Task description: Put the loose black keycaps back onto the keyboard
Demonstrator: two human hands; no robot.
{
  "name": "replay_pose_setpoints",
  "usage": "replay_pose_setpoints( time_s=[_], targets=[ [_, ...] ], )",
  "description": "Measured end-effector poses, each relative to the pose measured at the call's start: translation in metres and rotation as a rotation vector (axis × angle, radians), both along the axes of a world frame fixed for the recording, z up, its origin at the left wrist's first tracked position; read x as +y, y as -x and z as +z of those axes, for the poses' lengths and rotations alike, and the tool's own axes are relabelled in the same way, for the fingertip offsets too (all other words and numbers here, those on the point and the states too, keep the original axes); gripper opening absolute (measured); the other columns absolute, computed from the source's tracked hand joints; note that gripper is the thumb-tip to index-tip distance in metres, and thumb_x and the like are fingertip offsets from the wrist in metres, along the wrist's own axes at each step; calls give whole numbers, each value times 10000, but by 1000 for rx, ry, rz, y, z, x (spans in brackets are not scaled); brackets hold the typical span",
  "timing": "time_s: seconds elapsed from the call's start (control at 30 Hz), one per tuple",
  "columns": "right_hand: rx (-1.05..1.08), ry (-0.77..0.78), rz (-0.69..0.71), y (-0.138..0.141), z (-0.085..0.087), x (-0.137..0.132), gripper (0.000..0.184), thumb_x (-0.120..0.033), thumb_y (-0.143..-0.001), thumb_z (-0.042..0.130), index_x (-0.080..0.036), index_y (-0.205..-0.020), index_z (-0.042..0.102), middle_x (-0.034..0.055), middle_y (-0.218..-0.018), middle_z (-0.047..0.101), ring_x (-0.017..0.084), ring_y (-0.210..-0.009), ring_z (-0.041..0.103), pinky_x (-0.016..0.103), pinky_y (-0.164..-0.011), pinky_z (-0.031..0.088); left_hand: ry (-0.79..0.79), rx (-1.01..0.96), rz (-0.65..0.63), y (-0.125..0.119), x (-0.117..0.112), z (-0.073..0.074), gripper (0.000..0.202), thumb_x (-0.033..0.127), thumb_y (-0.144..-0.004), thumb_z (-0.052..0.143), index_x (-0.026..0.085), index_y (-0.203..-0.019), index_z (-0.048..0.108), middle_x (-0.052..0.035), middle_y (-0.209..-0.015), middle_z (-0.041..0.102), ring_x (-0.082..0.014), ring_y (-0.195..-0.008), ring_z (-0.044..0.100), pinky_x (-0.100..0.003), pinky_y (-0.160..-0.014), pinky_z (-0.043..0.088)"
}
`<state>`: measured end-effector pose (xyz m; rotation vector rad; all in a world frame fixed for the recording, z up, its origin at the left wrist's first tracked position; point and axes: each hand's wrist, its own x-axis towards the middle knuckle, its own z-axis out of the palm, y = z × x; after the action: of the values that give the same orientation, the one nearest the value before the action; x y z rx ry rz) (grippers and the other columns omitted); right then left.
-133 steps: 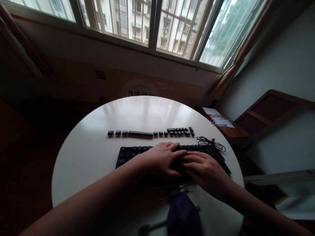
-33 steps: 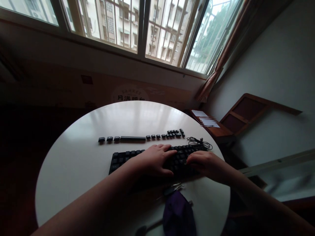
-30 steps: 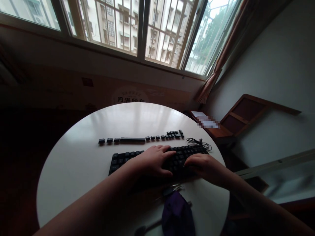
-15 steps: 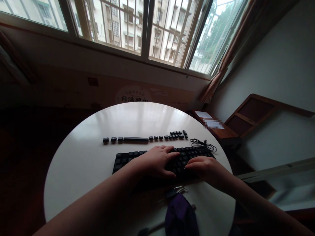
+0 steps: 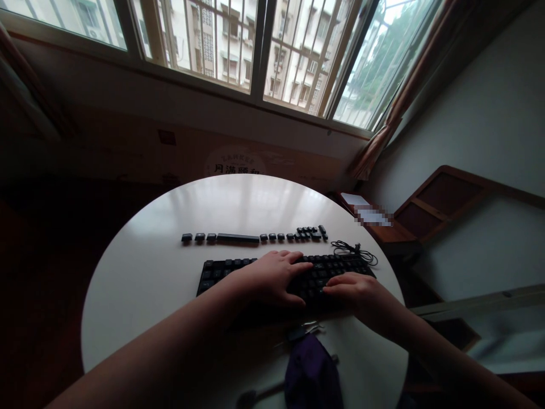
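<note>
A black keyboard (image 5: 214, 274) lies on the round white table (image 5: 128, 284). Across its middle rests my left hand (image 5: 276, 278), fingers spread and thumb toward the near edge. My right hand (image 5: 352, 286) is at the keyboard's right part, its fingers drawn together in a pinch against the keys; whatever is between the fingertips is hidden. Beyond the keyboard runs a row of loose black keycaps (image 5: 272, 237), with a long spacebar keycap (image 5: 237, 240) among them and a small cluster of keycaps (image 5: 307, 233) at the right end. My hands and forearms cover part of the keyboard.
A coiled black cable (image 5: 355, 253) lies behind the keyboard's right end. Nearer me are a purple cloth item (image 5: 313, 372), a small tool with metal prongs (image 5: 304, 331) and a dark brush-like tool (image 5: 261, 395). A wooden chair (image 5: 443, 196) with papers (image 5: 370, 215) stands beyond the table's right edge.
The view has shifted slightly, so the scene sits a little farther right. Both hands keep nearly the same places on the keyboard, and the keycap row looks unchanged.
</note>
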<state>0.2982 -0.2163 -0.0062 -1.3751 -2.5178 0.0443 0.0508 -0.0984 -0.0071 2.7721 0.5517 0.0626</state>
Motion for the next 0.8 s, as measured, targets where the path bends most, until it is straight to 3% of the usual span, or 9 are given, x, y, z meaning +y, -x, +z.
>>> replay_pose_setpoints(
  time_s=[0.27, 0.8],
  targets=[
    [-14, -20, -1, 5, 2, -1, 290, -11, -850, 684, -225, -1028, 767, 32, -999, 761, 198, -859, 698, 289, -775, 546, 9, 4, 10, 0, -2, 3, 918, 644, -773, 697, 254, -1542, 384, -164, -1615, 319, -386, -1437, 374, -510, -1154, 314],
    [-70, -149, 63, 6, -2, -6, 277, -38, -921, 560, -180, -1083, 734, 89, -979, 748, 228, -868, 668, 362, -757, 562, 8, -18, 5, 1, -2, 1, 911, 634, -772, 704, 252, -1537, 390, -157, -1617, 319, -393, -1431, 380, -509, -1155, 308]
  ],
)
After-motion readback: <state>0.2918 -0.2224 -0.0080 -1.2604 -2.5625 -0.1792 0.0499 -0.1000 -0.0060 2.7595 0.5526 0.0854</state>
